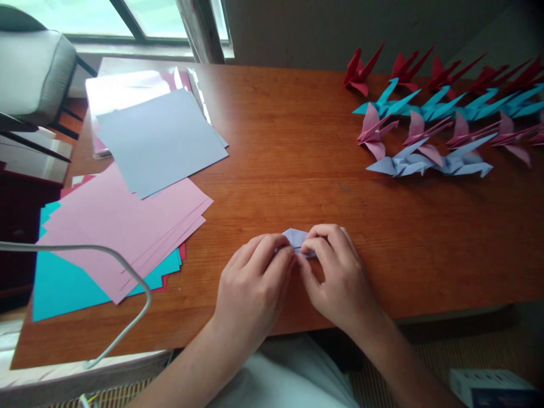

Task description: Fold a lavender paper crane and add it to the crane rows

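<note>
A: Lilac paper (pixel 294 234), qty 1, nr table (pixel 276 170) edge: is being pinched by L hand (pixel 254 277) & R hand (pixel 340 277).
B: Step?
A: Fold prob. being pressed; steady fingertip pressure is being called for.

A pale garment (pixel 293 374) is worn, with left hand (pixel 255 277), right hand (pixel 338 275) and both forearms (pixel 202 357) bare.

A pale-seated chair (pixel 32 73) stands near a window (pixel 85 20); a white cable (pixel 63 247) curves at left.

Head-worn view, facing forward-down, near hands (pixel 255 277)
</note>
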`<state>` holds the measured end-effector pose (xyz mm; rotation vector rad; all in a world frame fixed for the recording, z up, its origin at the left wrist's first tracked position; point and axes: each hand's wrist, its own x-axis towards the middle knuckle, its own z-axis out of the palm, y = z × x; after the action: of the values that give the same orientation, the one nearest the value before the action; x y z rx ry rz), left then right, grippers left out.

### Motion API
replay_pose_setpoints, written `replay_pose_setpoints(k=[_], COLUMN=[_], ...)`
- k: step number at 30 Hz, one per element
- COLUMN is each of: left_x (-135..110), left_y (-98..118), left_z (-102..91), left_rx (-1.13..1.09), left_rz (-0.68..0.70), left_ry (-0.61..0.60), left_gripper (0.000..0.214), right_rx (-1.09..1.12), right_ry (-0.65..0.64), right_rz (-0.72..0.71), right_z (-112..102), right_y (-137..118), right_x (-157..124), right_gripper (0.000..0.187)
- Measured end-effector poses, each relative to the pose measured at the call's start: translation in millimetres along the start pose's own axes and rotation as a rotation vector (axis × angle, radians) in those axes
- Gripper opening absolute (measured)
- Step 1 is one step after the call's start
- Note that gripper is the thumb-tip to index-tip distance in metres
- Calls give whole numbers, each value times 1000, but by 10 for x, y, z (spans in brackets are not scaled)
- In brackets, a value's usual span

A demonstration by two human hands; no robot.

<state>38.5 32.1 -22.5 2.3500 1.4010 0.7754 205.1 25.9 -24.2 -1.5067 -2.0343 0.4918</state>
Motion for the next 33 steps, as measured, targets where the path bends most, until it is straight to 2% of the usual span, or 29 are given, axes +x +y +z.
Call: replay_pose_setpoints(k=[4,9,13,15,21,33], left_x=[-2,1,1,2,24,-8], left_y=[-1,-3,-4,-2,5,-22], left_z=[5,17,19,18,15,-6], left_rx=[5,16,18,18,8,-68], left_rz=[0,-2,-7,-7,-16,-28], left_ry=[-3,-2,-6,-8,-4,-36], left_gripper=[8,8,8,9,9,25], right_rx=[-15,-7,19,38,6,10], right_ry=[0,10,12,4,3,18], right_rz=[-10,-9,-3,-5,3,11], right_z=[9,30,22,11,13,28], right_y=[-2,35,63,59,32,48], right_x=[-12,-25,-34,-32,-16,-8], right_gripper=[12,28,32,30,6,9])
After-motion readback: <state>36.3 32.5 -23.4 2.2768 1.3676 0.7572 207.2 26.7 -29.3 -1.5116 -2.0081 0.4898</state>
